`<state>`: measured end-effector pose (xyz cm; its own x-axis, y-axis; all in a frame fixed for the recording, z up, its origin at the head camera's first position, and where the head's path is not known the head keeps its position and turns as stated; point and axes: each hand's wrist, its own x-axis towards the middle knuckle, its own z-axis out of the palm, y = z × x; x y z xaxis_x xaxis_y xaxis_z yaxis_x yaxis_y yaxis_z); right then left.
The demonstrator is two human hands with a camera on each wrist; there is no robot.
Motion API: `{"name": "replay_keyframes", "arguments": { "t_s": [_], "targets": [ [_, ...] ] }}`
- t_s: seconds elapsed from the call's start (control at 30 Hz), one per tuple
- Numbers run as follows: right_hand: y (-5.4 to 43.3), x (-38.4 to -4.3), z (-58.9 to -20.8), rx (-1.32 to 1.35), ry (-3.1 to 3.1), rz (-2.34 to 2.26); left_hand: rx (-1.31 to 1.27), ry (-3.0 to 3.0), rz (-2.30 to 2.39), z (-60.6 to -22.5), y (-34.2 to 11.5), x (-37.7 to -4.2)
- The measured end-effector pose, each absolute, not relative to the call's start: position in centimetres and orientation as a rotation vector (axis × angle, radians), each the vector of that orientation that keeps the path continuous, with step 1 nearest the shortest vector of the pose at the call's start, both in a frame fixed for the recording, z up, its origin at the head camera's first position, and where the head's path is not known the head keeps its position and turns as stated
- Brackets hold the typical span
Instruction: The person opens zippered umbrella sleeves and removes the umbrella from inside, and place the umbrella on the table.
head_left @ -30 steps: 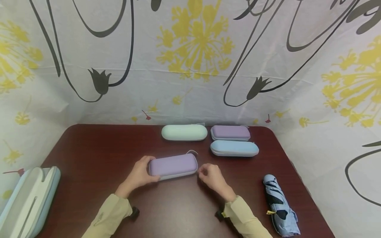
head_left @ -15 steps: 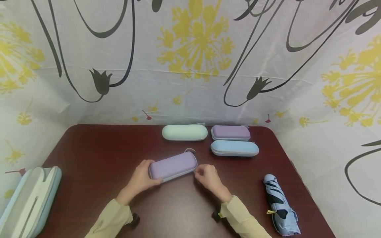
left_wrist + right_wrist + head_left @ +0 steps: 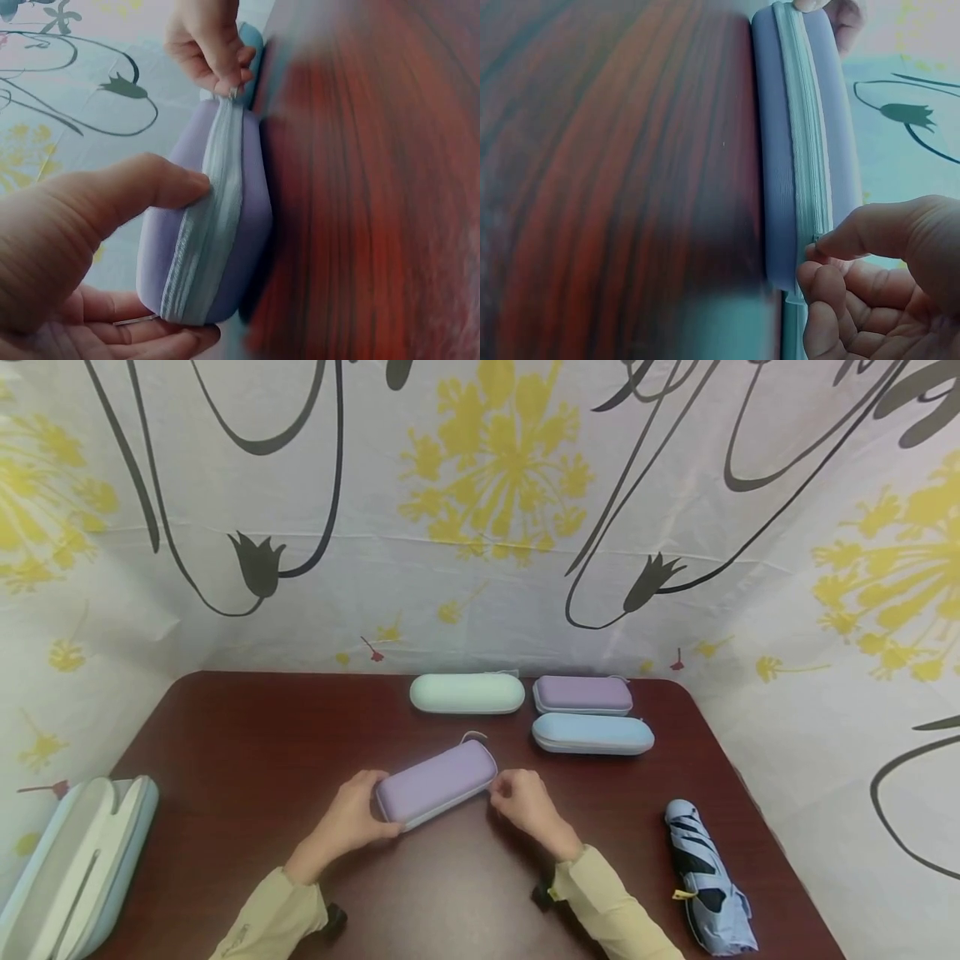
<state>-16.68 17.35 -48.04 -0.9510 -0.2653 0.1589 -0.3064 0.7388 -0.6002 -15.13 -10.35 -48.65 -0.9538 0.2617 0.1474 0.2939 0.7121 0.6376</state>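
Case [image 3: 437, 782] swung aslant

Our left hand [image 3: 347, 818] grips its left end on the desk [image 3: 262, 735], nearer us than 1 second ago. At its right end our right hand [image 3: 528, 806] pinches the zip pull [image 3: 234, 93]; we judge the case steady.

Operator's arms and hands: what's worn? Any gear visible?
Left hand and right hand are gloveless. Left sleeve and right sleeve: pale khaki. Left black piece and right black piece sit near the cuffs; yellow bit beside the right one.

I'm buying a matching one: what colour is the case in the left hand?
The case is light purple, seen best in the head view.
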Motion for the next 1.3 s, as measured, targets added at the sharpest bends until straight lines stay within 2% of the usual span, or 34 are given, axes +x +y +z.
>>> {"name": "replay_keyframes", "arguments": {
  "t_s": [0.7, 1.3],
  "targets": [
    [14.9, -15.1, -48.3, 0.757, -2.791, 0.96, -0.296, -2.845, -0.991, -48.4, -8.6, -13.5],
    [14.5, -14.2, -48.3, 0.866, -2.796, 1.024, -0.203, -2.87, -0.876, -48.1, -6.2, -11.4]
  ]
}}
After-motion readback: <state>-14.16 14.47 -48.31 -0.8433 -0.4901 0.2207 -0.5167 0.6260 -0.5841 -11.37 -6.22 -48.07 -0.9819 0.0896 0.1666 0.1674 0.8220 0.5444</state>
